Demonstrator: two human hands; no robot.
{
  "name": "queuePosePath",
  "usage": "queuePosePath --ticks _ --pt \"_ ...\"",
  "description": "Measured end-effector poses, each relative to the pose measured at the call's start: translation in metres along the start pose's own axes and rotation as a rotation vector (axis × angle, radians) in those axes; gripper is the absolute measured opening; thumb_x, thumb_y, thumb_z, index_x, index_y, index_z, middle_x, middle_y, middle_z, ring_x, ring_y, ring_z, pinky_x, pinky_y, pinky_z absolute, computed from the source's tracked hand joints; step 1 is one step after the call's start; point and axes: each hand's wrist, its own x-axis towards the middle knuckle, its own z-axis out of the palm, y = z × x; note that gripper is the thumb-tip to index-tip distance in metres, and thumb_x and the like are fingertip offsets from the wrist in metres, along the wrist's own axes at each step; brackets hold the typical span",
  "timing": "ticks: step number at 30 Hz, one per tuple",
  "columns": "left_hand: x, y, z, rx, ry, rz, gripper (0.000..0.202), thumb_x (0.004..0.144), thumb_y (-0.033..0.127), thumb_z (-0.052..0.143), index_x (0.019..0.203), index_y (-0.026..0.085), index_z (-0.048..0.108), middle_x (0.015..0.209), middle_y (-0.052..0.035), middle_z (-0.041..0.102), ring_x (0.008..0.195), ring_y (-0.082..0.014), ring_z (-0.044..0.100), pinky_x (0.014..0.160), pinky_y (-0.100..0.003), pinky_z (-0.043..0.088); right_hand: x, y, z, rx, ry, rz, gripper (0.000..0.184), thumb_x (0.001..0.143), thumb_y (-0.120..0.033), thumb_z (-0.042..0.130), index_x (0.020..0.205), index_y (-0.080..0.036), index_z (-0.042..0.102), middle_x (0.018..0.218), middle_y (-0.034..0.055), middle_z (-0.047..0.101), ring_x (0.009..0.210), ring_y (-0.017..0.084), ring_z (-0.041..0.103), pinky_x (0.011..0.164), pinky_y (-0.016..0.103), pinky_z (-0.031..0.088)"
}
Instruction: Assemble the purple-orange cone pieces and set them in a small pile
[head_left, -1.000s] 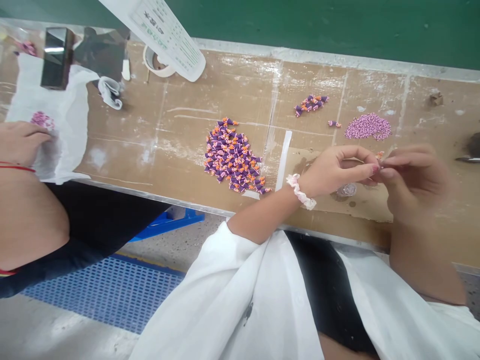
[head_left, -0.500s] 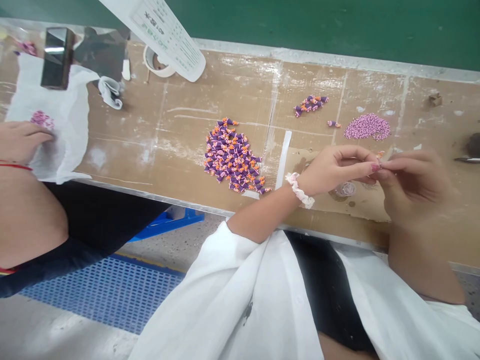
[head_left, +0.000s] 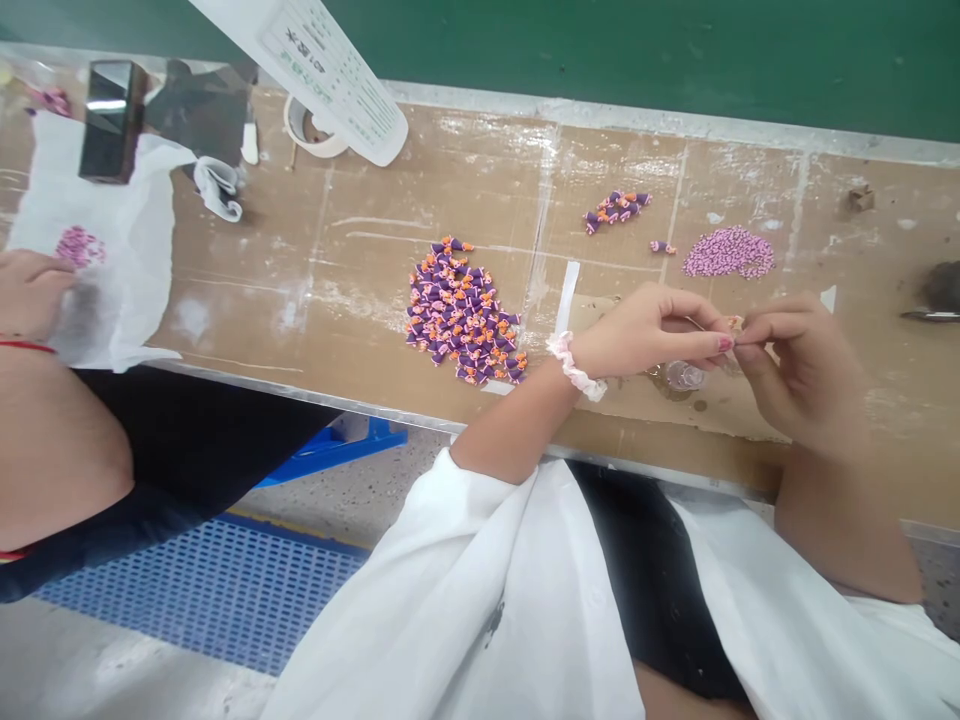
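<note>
My left hand, with a pale scrunchie at the wrist, is closed in a pinch. My right hand meets it fingertip to fingertip, also pinching. A tiny orange-and-pink piece peeks out between the fingertips; most of it is hidden. Beneath the hands is a small clear plastic cup on a brown sheet. Beyond them lies a heap of little pink pieces. One purple-and-orange figure rests beside that heap, and a small cluster of similar figures is farther back.
A large pile of purple-and-orange figures lies left of my arm. Farther left are a white bottle, a tape roll, a black box and a white cloth. Another person's hand rests on the cloth.
Both my hands have shifted slightly left and nearer the clear cup, still pinched together. The other person's hand has drawn back left from the pink bits on the cloth.
</note>
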Motion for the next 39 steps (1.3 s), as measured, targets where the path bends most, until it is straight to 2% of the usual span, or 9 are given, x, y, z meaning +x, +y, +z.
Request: queuePosePath --ticks 6,11,14,18,22,26,31,39 --pt "0.002 -0.005 0.003 0.075 0.014 0.101 0.021 0.077 0.029 0.071 0.078 0.011 0.059 0.073 0.0004 0.063 0.069 -0.0051 0.063 0.070 -0.019 0.054 0.000 -0.004 0.005 -0.030 0.095 -0.032 0.022 0.081 -0.012 0.064 0.095 -0.027 0.060 0.087 0.0010 0.062 0.075 0.015 0.059 0.059 0.030 0.046" --pt "0.003 -0.011 0.010 0.155 0.038 0.179 0.012 0.085 0.025 0.059 0.080 0.015 0.055 0.076 0.0004 0.059 0.069 -0.0050 0.060 0.070 -0.020 0.051 -0.002 -0.009 0.014 0.169 0.288 0.042 0.028 0.075 -0.012 0.071 0.096 -0.029 0.062 0.087 0.0010 0.063 0.079 0.017 0.062 0.062 0.034 0.050" --pt "0.004 -0.014 0.011 0.271 0.083 0.274 0.012 0.085 0.026 0.057 0.078 0.016 0.054 0.082 -0.0013 0.058 0.075 -0.0059 0.058 0.073 -0.020 0.050 0.000 -0.014 0.017 0.308 0.354 0.087 0.026 0.073 -0.013 0.072 0.089 -0.028 0.059 0.083 -0.0006 0.062 0.075 0.016 0.063 0.065 0.036 0.053" --pt "0.008 -0.019 0.011 0.471 0.123 0.444 0.016 0.085 0.030 0.055 0.078 0.017 0.057 0.089 -0.0041 0.058 0.085 -0.0093 0.056 0.074 -0.021 0.048 0.004 -0.019 0.016 0.339 0.374 0.130 0.024 0.072 -0.017 0.074 0.078 -0.026 0.052 0.077 -0.0013 0.061 0.071 0.015 0.062 0.064 0.036 0.054" --pt "0.009 -0.024 0.012 0.550 0.148 0.560 0.021 0.087 0.034 0.051 0.082 0.016 0.059 0.095 -0.0050 0.059 0.090 -0.0116 0.058 0.075 -0.023 0.050 0.005 -0.023 0.015 0.336 0.372 0.162 0.025 0.073 -0.018 0.074 0.075 -0.025 0.050 0.077 -0.0010 0.060 0.070 0.014 0.061 0.065 0.036 0.053" --pt "0.007 -0.025 0.014 0.637 0.160 0.558 0.023 0.089 0.033 0.046 0.086 0.016 0.061 0.100 -0.0048 0.060 0.092 -0.0125 0.060 0.082 -0.028 0.050 0.003 -0.023 0.014 0.305 0.364 0.148 0.023 0.074 -0.017 0.072 0.075 -0.025 0.051 0.077 -0.0010 0.059 0.070 0.014 0.060 0.064 0.035 0.051" --pt "0.006 -0.022 0.013 0.710 0.164 0.633 0.024 0.089 0.029 0.043 0.085 0.016 0.063 0.097 -0.0042 0.061 0.092 -0.0115 0.061 0.086 -0.029 0.049 0.002 -0.020 0.012 0.336 0.342 0.139 0.026 0.070 -0.018 0.077 0.076 -0.024 0.052 0.075 -0.0009 0.060 0.069 0.014 0.060 0.061 0.034 0.050" --pt "0.006 -0.018 0.016 0.731 0.193 0.584 0.023 0.087 0.027 0.047 0.082 0.017 0.067 0.099 -0.0063 0.063 0.093 -0.0145 0.064 0.086 -0.031 0.049 0.005 -0.025 0.011 0.311 0.349 0.187 0.027 0.072 -0.026 0.077 0.073 -0.024 0.051 0.073 -0.0004 0.060 0.065 0.016 0.059 0.056 0.035 0.049"
